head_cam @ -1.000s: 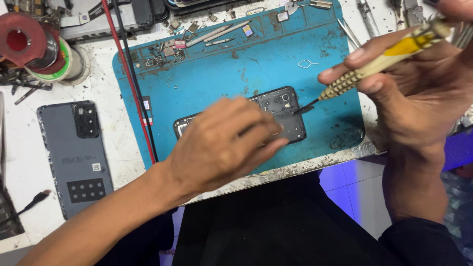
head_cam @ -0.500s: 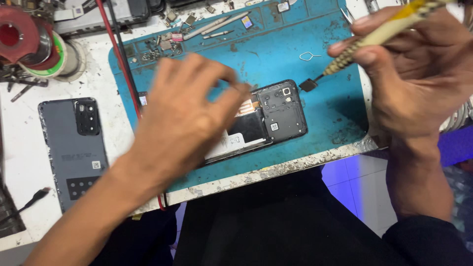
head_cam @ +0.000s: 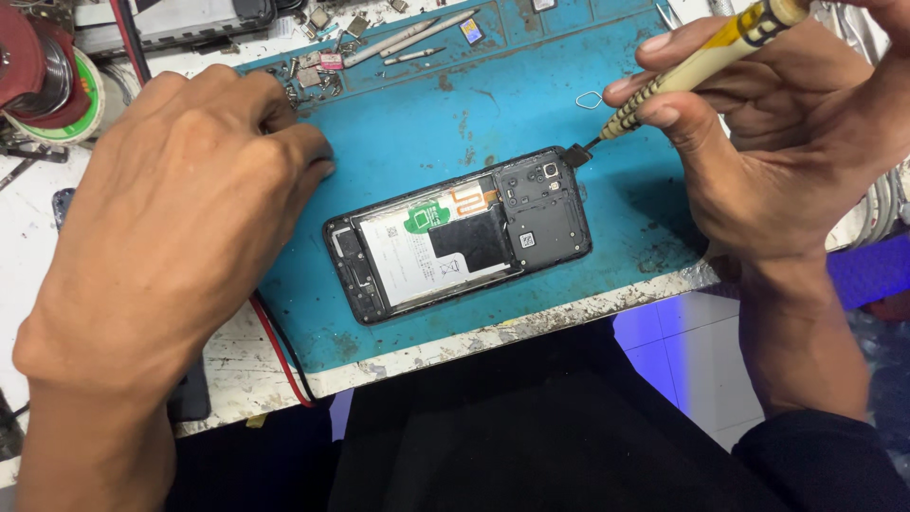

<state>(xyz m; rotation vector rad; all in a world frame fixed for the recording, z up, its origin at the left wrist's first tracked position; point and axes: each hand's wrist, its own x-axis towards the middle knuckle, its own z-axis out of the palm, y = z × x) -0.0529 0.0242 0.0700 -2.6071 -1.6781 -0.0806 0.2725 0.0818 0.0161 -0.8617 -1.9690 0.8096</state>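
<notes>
An opened black phone (head_cam: pixel 460 235), back cover off, lies on a blue work mat (head_cam: pixel 531 114) with its white battery and dark camera board exposed. My right hand (head_cam: pixel 758 133) grips a yellow-handled screwdriver (head_cam: pixel 701 62); a small black piece hangs at its tip just off the phone's upper right corner. My left hand (head_cam: pixel 180 218) hovers over the mat's left edge, fingers curled and apart, holding nothing, a little left of the phone.
Small screws, metal parts and tweezers (head_cam: pixel 408 43) lie along the mat's far edge. A solder spool (head_cam: pixel 43 81) stands at the far left. A red and black cable (head_cam: pixel 280 356) runs down the mat's left side. The bench edge (head_cam: pixel 531 327) is close to me.
My left hand lifted off the phone and moved left and toward the far side, uncovering it. The screwdriver tip, with the small black piece on it, stays near the phone's upper right corner.
</notes>
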